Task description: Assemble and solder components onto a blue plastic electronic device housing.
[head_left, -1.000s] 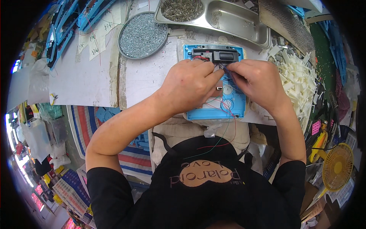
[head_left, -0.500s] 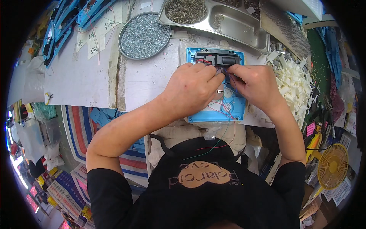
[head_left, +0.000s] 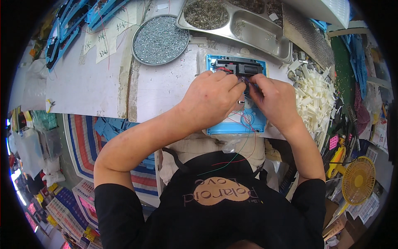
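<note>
A light-blue plastic housing [head_left: 259,126] lies open on the table in front of me, with a black mechanism [head_left: 248,69] fitted along its far end. Just below that mechanism, my left hand [head_left: 213,97] is closed, its fingertips pressed together and mostly hidden behind its own knuckles. My right hand [head_left: 274,98] pinches thin dark wires [head_left: 246,81] close to the left fingertips. Loose red wires [head_left: 253,143] and a green one run over the housing's near edge and hang down onto my black apron.
A round tray of small screws [head_left: 161,40] stands at the far left of the housing. Behind it sits a metal compartment tray [head_left: 259,35] with small springs. White plastic pieces [head_left: 314,95] are heaped at right. Blue housings [head_left: 68,31] stack at far left; a yellow fan [head_left: 358,180] stands lower right.
The view has shifted slightly. Both hands stay at the wires below the black mechanism, with only small finger movements.
</note>
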### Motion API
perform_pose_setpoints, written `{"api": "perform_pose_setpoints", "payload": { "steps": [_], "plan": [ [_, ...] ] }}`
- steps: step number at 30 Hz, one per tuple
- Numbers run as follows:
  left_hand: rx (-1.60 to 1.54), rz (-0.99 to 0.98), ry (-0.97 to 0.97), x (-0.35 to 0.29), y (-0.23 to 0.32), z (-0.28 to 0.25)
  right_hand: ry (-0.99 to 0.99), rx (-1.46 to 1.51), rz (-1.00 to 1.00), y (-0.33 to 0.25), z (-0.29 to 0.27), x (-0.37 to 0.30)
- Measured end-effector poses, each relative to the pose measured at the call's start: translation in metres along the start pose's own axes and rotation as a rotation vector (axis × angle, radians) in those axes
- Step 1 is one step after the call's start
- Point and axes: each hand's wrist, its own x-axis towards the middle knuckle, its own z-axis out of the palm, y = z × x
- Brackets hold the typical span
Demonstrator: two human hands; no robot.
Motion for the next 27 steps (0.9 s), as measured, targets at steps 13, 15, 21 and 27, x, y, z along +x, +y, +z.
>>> {"api": "perform_pose_setpoints", "payload": {
  "steps": [13, 15, 21, 27],
  "plan": [
    [-0.035, -0.008, 0.014, -0.002, -0.003, 0.002, -0.151, -0.041, -0.068, 0.001, -0.011, 0.011],
    [-0.041, -0.005, 0.029, -0.003, -0.003, 0.003, -0.160, -0.017, -0.066, 0.000, -0.012, 0.012],
    [-0.079, 0.009, 0.052, -0.003, -0.006, 0.003, -0.134, 0.042, -0.059, 0.005, -0.009, 0.012],
    [-0.124, 0.008, 0.146, -0.007, -0.011, 0.007, -0.187, -0.124, -0.076, -0.001, -0.011, 0.011]
  ]
}}
